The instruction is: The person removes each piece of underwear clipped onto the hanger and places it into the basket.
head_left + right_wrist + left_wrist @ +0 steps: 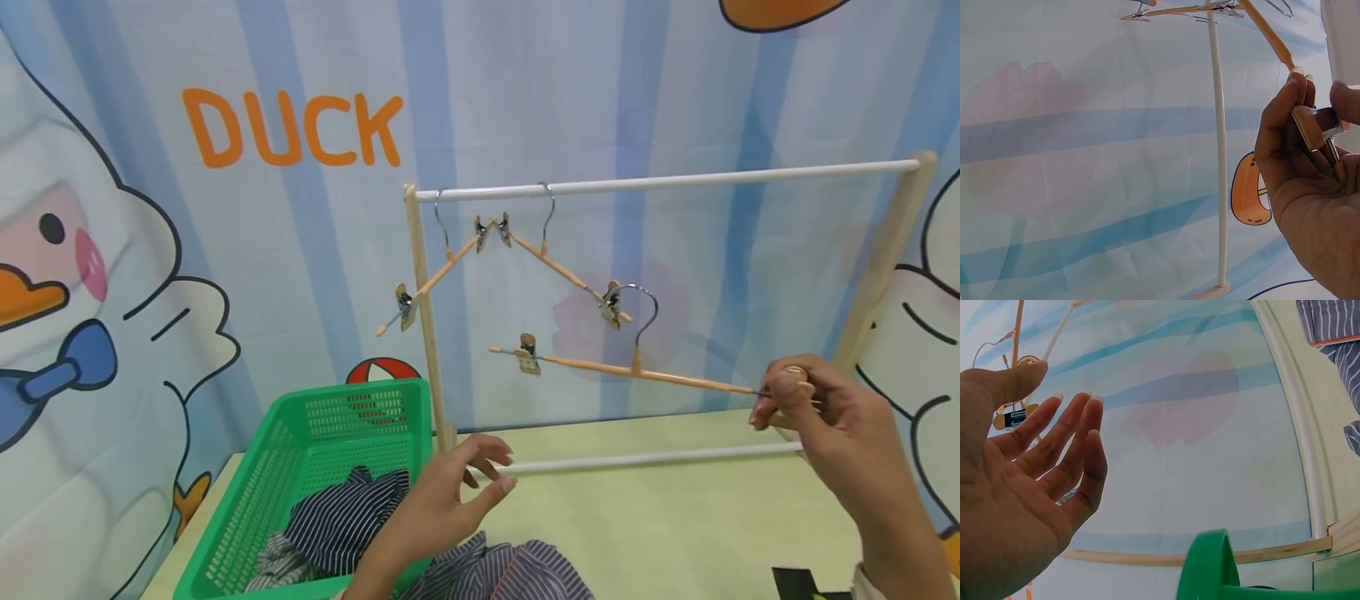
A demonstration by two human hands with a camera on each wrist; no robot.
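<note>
My right hand [847,425] grips one end of a wooden clip hanger [675,380] and pinches the clip there. In the right wrist view that clip [1315,128] sits between thumb and fingers. The hanger's metal hook points up, and its other clip [527,354] is free at the left end. My left hand [450,500] holds nothing; its fingers are loosely bent in the air, between the basket and the rack's lower bar. Below it lies a grey striped garment [517,571] on the table.
Two more clip hangers [558,268] hang by their hooks from the white rail [675,181] of a wooden-sided rack. At the left, a green basket [247,475] holds dark striped clothes [348,517]. A duck-print curtain [517,92] stands behind the pale table [660,508].
</note>
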